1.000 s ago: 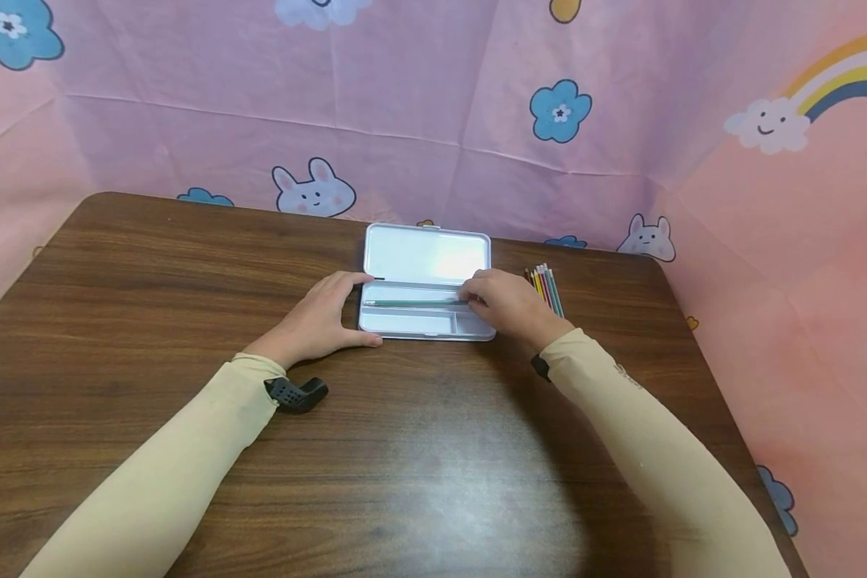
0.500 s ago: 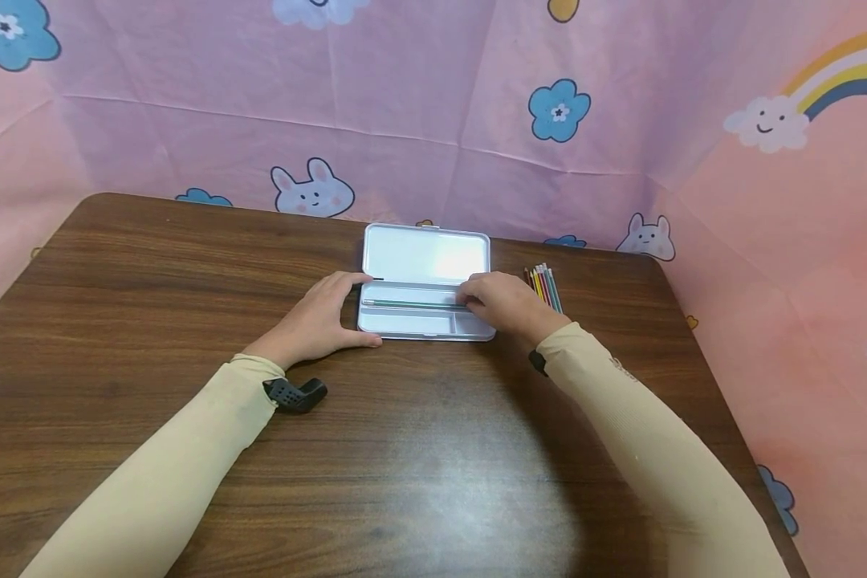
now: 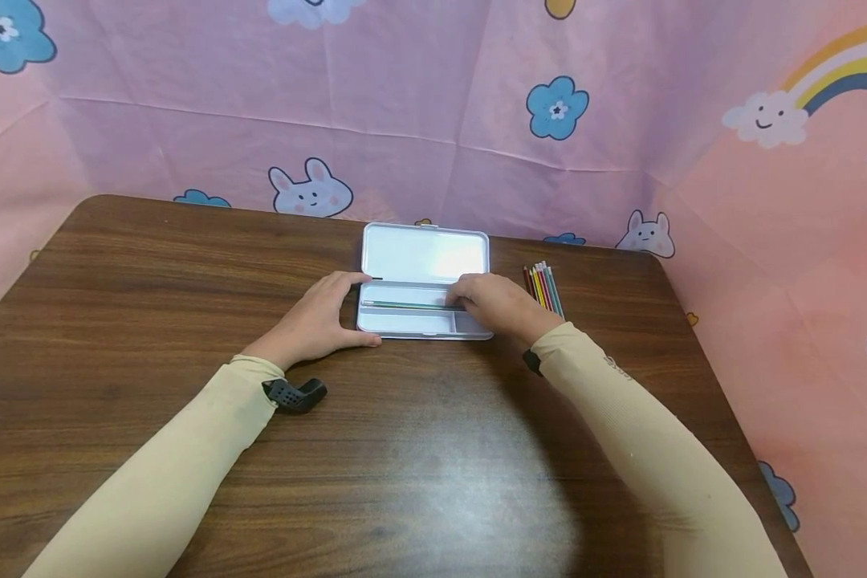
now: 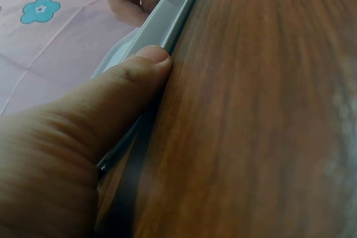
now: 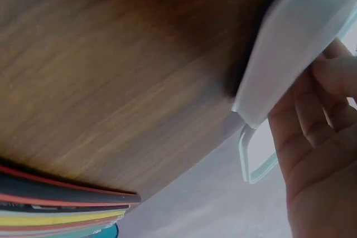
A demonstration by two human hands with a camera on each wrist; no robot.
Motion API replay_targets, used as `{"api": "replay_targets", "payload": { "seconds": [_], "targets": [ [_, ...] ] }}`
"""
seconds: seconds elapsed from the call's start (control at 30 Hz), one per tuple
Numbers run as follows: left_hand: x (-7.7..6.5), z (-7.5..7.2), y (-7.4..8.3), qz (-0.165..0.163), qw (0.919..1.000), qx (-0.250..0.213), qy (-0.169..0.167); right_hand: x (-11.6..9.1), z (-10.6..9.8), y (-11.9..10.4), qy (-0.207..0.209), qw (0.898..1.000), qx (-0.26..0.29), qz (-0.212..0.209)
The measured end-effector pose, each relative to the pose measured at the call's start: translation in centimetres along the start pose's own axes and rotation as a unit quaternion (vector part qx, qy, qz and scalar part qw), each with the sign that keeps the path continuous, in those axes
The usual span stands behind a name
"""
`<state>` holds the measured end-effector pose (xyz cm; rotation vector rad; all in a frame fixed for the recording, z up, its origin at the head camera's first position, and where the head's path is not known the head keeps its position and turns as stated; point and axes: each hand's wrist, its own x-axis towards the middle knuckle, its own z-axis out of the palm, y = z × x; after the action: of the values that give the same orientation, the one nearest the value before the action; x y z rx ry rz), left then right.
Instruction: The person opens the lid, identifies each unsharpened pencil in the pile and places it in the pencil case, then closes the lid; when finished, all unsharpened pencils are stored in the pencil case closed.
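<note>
A white pencil case (image 3: 425, 253) lies with its lid folded back on the wooden table. One green pencil (image 3: 405, 305) lies lengthwise in its long back compartment. My left hand (image 3: 311, 319) holds the case's left end, thumb at the front edge and index finger by the hinge; the left wrist view shows the thumb (image 4: 131, 79) against the front wall. Over the case's right half, my right hand (image 3: 498, 305) has curled fingers around the pencil's right part, hiding that end. In the right wrist view its fingers (image 5: 309, 112) reach in over the case wall.
A bundle of several coloured pencils (image 3: 543, 289) lies on the table just right of the case, near my right hand. The front compartments of the case are divided by a small partition (image 3: 453, 323). A patterned cloth (image 3: 405, 120) hangs behind the table's back edge.
My right hand has shifted slightly left along the pencil, which now lies a little lower in the case. The left hand keeps its place on the case.
</note>
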<state>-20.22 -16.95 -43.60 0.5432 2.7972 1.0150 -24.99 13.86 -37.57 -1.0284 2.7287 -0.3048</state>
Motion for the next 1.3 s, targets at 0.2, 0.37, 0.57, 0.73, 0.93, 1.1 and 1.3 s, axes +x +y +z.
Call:
{"api": "replay_targets", "payload": {
  "seconds": [0.2, 0.37, 0.57, 0.73, 0.93, 1.1, 1.3],
  "targets": [
    [0.0, 0.1, -0.1, 0.002, 1.0, 0.0, 0.001, 0.0, 0.2, 0.0, 0.003, 1.0, 0.01, 0.0],
    [0.1, 0.1, -0.3, 0.005, 1.0, 0.002, 0.003, 0.0, 0.2, -0.1, 0.006, 1.0, 0.021, -0.006],
    [0.1, 0.1, -0.3, 0.011, 0.9999, 0.004, 0.008, -0.7, -0.5, 0.8, 0.043, 0.998, 0.032, -0.018],
    [0.1, 0.2, -0.3, 0.011, 0.9999, 0.002, 0.01, -2.4, -1.9, 2.1, 0.084, 0.995, 0.052, 0.002],
    [0.0, 0.2, -0.4, 0.008, 0.9999, 0.002, 0.01, -5.7, -3.7, 4.4, 0.137, 0.982, 0.101, 0.085],
    [0.0, 0.2, -0.4, 0.008, 0.9999, 0.001, 0.009, -8.7, -4.3, 6.8, 0.126, 0.97, 0.136, 0.157],
    [0.2, 0.2, -0.3, 0.007, 1.0, 0.001, 0.005, -12.2, -3.7, 9.0, 0.081, 0.958, 0.17, 0.216]
  ]
}}
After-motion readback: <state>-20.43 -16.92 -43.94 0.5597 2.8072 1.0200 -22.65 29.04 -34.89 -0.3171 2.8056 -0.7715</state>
